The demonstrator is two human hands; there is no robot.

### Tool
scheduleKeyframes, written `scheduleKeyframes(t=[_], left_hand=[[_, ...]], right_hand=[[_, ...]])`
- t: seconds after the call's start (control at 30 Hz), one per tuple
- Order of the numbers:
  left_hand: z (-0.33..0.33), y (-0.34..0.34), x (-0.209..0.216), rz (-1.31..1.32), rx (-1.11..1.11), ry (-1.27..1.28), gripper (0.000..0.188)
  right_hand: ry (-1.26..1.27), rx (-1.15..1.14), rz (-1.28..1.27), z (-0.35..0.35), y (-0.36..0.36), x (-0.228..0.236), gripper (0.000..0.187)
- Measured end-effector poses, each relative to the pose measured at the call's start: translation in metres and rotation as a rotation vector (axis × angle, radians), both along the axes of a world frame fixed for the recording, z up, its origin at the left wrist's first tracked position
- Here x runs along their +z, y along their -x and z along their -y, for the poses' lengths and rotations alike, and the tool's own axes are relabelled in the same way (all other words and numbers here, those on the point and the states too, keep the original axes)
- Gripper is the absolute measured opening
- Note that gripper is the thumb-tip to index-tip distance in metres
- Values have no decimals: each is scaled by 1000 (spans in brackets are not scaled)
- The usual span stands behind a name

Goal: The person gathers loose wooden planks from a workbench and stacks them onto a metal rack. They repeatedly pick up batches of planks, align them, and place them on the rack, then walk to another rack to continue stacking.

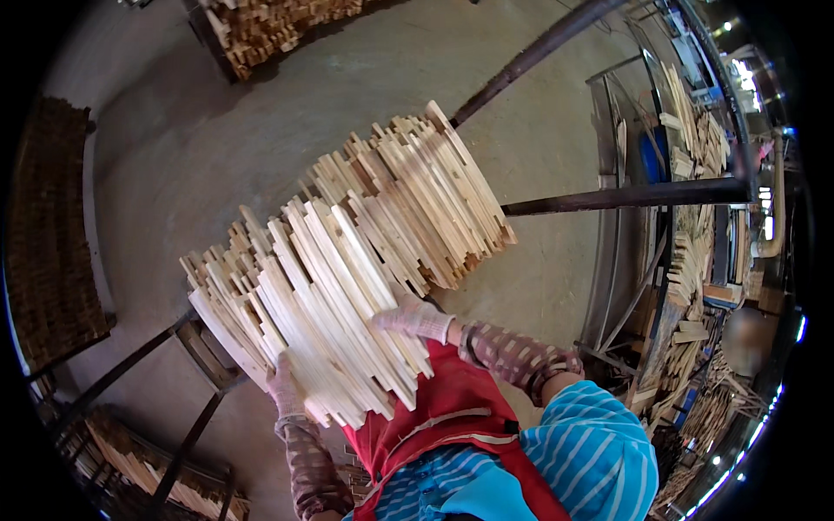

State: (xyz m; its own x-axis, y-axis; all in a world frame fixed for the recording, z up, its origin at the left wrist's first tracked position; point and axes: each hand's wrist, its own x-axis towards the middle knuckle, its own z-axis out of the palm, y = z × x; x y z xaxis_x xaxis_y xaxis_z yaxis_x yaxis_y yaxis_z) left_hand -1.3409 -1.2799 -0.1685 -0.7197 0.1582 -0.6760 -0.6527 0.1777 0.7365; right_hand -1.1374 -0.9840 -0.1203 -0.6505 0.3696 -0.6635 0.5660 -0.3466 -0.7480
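A broad stack of pale wooden strips (pixel 308 295) lies in front of me, its ends uneven, the near ends reaching over my red apron (pixel 452 391). On its left side, close to me, my left hand (pixel 283 392) in a light work glove grips the outer strips, the fingers partly hidden by the wood. My right hand (pixel 417 319), gloved too, holds the right side of the same strips, its fingertips over the top. Behind and to the right, a further row of wooden strips (pixel 417 191) adjoins this one, stacked several layers deep.
Dark metal bars (pixel 625 193) run out from the stack on the right; other metal bars (pixel 187 443) stand at the lower left. Piled wood (pixel 278 30) stands at the back, another stack (pixel 52 234) far left. A bench (pixel 686 260) with loose strips lines the right.
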Motion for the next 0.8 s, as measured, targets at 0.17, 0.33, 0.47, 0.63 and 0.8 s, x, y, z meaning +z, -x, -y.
scheduleKeyframes(t=[0.17,0.33,0.47,0.63,0.8], left_hand=[[-114,-39,-26,102,12,3,46],[-231,-69,-68,106,-30,80,49],[-304,-84,-95,86,-147,155,62],[-364,-95,-142,111,-262,205,70],[-374,-93,-210,-16,-700,417,60]], right_hand=[[254,-80,204,-117,-21,26,103],[191,-301,-40,-193,-93,-68,101],[274,-385,-117,-257,-116,-93,99],[240,-364,-127,-321,-132,-141,88],[152,-211,165,-379,-120,-237,84]])
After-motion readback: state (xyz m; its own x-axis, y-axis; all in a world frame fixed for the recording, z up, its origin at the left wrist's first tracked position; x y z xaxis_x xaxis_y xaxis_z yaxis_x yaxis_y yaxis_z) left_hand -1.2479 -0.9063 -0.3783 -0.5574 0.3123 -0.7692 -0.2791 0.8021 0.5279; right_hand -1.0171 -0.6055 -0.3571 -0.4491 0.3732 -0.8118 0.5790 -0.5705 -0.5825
